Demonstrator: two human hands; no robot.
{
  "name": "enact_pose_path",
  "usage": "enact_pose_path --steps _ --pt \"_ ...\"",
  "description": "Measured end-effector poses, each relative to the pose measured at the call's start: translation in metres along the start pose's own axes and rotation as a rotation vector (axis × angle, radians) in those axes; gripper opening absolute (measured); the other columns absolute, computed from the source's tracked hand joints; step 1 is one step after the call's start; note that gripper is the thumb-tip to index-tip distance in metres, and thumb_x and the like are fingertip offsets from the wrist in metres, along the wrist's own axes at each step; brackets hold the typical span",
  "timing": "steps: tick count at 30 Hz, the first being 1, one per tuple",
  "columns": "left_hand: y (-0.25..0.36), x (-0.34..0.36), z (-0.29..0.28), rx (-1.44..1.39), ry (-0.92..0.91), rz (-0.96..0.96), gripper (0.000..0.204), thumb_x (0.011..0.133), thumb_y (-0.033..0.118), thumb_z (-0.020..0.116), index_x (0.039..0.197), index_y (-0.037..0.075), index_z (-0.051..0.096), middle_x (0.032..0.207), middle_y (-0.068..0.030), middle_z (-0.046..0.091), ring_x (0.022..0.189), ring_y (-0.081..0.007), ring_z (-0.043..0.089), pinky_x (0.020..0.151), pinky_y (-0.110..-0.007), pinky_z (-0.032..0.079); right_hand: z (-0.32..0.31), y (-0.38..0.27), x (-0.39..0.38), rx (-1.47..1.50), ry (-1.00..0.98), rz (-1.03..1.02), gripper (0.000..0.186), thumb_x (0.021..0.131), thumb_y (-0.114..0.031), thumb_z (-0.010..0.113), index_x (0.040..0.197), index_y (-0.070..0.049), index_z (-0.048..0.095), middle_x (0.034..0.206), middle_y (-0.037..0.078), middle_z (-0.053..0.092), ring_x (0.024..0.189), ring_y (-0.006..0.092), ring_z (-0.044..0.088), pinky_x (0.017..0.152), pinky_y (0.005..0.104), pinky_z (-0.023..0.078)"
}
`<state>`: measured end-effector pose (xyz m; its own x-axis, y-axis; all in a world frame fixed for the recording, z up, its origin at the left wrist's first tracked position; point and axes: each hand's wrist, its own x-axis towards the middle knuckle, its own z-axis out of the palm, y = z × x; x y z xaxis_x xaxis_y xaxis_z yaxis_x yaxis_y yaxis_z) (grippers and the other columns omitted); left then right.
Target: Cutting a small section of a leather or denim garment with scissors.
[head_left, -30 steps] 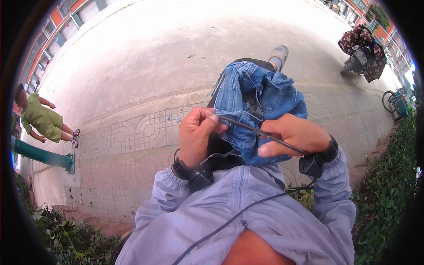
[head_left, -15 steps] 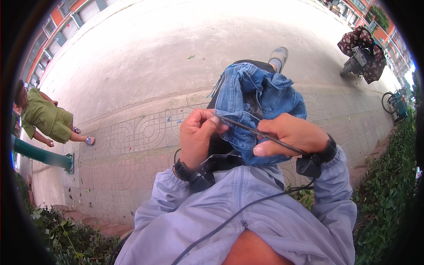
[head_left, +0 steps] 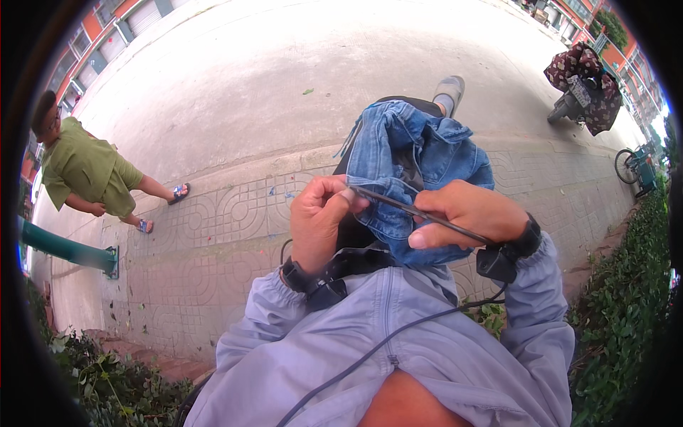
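Note:
A blue denim garment [head_left: 445,153] lies bunched over my lap. My left hand [head_left: 318,220] is closed in a pinch at the garment's near left edge, thumb on top. From those fingertips a long, thin, dark rod-like tool [head_left: 388,201] slants down to the right across the denim. Around its middle, my right hand [head_left: 473,217] is closed with thumb and fingers, and its far end passes under the palm towards the wrist. Whether the left fingers grip the tool's tip as well as the cloth is hidden. Dark devices are strapped to both wrists.
A black cable [head_left: 370,349] crosses my grey jacket. At left, a person in green [head_left: 89,167] stands beyond a green metal post [head_left: 67,245]. Hedges [head_left: 619,306] flank the patterned paving. A scooter [head_left: 580,96] and a teal three-wheeler [head_left: 644,167] stand at right.
The person in green has stepped forward, to the right, along the paving. My hands, the dark tool and the denim have hardly moved.

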<state>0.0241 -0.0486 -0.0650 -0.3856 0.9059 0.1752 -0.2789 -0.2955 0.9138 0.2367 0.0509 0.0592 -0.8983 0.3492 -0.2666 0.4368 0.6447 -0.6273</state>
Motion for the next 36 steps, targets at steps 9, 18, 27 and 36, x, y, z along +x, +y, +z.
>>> enact_pose_path --steps 9,18,27,36 --pt "-0.004 -0.001 0.0 -0.133 0.016 -0.005 0.007 0.093 -0.002 0.058 0.098 -0.003 0.062 0.109 -0.0124 0.068 0.085 -0.0134 0.067 0.08 -0.027 0.054 0.002 0.002 0.003 0.049 -0.027 0.053 0.053 0.09 -0.052 0.069 0.093 0.0 0.061 0.073 0.006 0.053 0.068 0.0153 0.05 0.062 0.0316 0.041" --pt "-0.009 -0.002 0.0 -0.225 0.074 -0.017 0.006 0.094 -0.002 0.058 0.098 -0.004 0.062 0.107 -0.0136 0.069 0.084 -0.0145 0.067 0.082 -0.029 0.054 0.011 0.01 0.01 0.062 0.046 -0.009 0.06 0.088 -0.057 0.067 0.083 0.003 0.059 0.066 0.013 0.051 0.061 0.0243 0.05 0.058 0.0376 0.039" --pt "-0.012 0.001 0.0 -0.276 0.085 -0.004 0.006 0.093 -0.004 0.057 0.096 -0.004 0.061 0.112 -0.0161 0.067 0.085 -0.016 0.068 0.082 -0.029 0.053 0.015 0.02 0.011 0.045 0.112 -0.047 0.055 0.083 -0.052 0.074 0.085 0.002 0.061 0.067 0.014 0.051 0.06 0.0242 0.05 0.057 0.0365 0.039" --pt "-0.009 0.01 -0.028 -0.328 0.049 -0.073 0.007 0.095 0.004 0.055 0.091 0.001 0.06 0.103 -0.0156 0.069 0.08 -0.0211 0.07 0.073 -0.034 0.058 0.005 0.027 -0.013 0.283 0.032 -0.078 0.049 0.08 -0.042 0.081 0.096 0.001 0.065 0.068 0.0 0.05 0.065 0.0119 0.046 0.06 0.0286 0.037"
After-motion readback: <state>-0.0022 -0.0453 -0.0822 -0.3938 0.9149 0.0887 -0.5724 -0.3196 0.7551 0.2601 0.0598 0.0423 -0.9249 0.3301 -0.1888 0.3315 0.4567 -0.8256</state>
